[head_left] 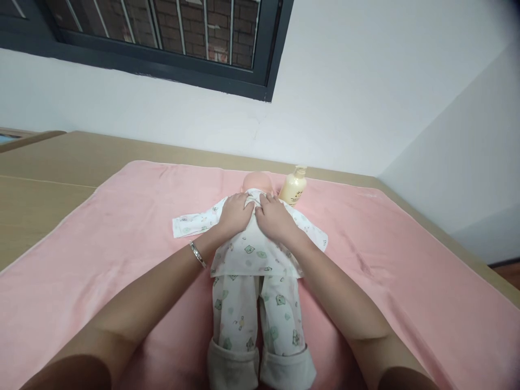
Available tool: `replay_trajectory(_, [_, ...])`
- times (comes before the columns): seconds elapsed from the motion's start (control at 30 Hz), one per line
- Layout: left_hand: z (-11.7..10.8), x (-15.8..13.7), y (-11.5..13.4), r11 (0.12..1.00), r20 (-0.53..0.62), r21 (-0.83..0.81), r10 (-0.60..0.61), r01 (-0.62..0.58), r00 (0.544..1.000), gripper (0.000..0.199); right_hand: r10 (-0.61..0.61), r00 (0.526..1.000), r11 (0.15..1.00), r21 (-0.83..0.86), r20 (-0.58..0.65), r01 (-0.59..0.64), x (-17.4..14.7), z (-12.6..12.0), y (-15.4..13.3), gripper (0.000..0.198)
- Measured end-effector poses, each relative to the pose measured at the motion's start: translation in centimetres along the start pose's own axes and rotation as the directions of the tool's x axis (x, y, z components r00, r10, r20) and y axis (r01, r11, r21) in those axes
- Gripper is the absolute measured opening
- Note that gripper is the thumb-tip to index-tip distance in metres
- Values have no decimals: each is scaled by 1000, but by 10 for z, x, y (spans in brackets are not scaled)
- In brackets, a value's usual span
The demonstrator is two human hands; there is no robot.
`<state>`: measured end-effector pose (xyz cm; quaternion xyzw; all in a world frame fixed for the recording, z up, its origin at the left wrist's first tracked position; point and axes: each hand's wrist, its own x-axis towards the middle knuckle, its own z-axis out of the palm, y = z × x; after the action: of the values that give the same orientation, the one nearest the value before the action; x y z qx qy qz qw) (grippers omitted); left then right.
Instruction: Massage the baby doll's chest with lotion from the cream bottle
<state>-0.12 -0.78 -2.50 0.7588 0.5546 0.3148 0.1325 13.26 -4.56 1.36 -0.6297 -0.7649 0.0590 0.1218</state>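
A baby doll (255, 254) in white pajamas printed with small green figures lies stretched out, its bald head (257, 181) at the far end. My left hand (236, 213) lies flat on the left side of its upper body, near the collar. On the opposite side, my right hand (275, 216) rests the same way, fingers extended toward the shoulder. Both hands touch the shirt and hold nothing. The sleeves spread out to either side. The pajama legs (238, 314) point toward me with their cuffs turned up. The doll's face is out of sight.
A cream-coloured pump bottle (293, 187) stands just right of the doll's head. Beneath everything is a pink mat (365, 303) with some creases, on a wooden surface (81, 162). A white wall (345, 81) and a dark-framed window (262, 76) are behind.
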Motion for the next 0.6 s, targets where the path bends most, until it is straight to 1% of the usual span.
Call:
replay_trajectory(0.07, [2,-2,-1,998,-74,-67,-13,8,997,36,-12,994,999,39,-110,16,-1,-3,0,52])
replay_trajectory(0.13, [6,-5,-3,992,-145,-127,-13,-5,989,38,-13,977,998,52,-212,25,-1,-3,-1,52])
replay_trajectory(0.17, [8,-6,-5,988,-176,-154,-14,-14,984,38,-23,976,998,52,-218,35,0,-2,-1,51])
replay_trajectory(0.27, [13,-8,-9,979,-241,-201,-12,-38,970,37,-71,991,995,68,-113,79,1,2,-1,48])
replay_trajectory(0.3, [14,-8,-10,977,-253,-207,-10,-44,967,37,-76,992,993,81,-105,85,1,3,-1,47])
replay_trajectory(0.33, [14,-9,-11,976,-262,-210,-7,-50,965,36,-72,988,992,93,-133,85,1,3,-1,48])
replay_trajectory(0.4, [15,-9,-11,976,-267,-211,-2,-56,964,36,-59,971,991,100,-233,84,1,3,-1,49])
replay_trajectory(0.43, [14,-9,-11,977,-266,-208,-1,-57,964,36,-60,965,992,93,-256,86,1,4,-1,50])
replay_trajectory(0.47, [14,-9,-11,978,-263,-203,-1,-54,965,36,-66,967,993,82,-244,88,1,4,-1,50])
replay_trajectory(0.57, [10,-10,-11,984,-232,-175,-9,-32,973,38,-78,991,994,63,-107,85,1,4,-2,50])
replay_trajectory(0.6, [9,-10,-11,986,-213,-162,-12,-23,977,39,-75,994,995,64,-83,81,0,3,-2,50])
